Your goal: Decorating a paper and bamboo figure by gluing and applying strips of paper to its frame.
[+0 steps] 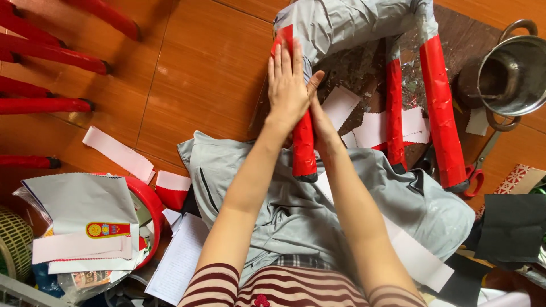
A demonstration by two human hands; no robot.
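- Nearest the wearer: striped sleeves, both forearms reaching forward over a grey jacket [296, 210] spread on the orange tiled floor [187, 85].
- Left hand [287, 85] lay flat, fingers straight and together, palm pressed on a red-wrapped tube [303, 148]. Not clenched.
- Right hand [321, 116] mostly hidden behind the left; it seemed pressed edge-on against the same tube, but whether it gripped could not be told.
- The tube ran from the jacket up to a grey paper-covered body [341, 23] at the top; it looked like one leg of a paper figure.
- Handling, as judged: light, hollow, stiff enough to hold its shape but easily crushed; the wrap looked smooth and a bit slippery. Best held around the middle of the shaft, gently, with the grey joint supported.
- Counted: three red tubes on the grey body; the others [395, 113] and [443, 113] lay to the right.
- White pinked-edge paper strips [369, 128]: several, roughly five loose ones in view.
- One pair of red-handled scissors [475, 170] at right.
- Farthest: one metal pot [515, 74]; about five red bars [45, 57] at far left.
- One red basin [151, 204] with papers at near left.
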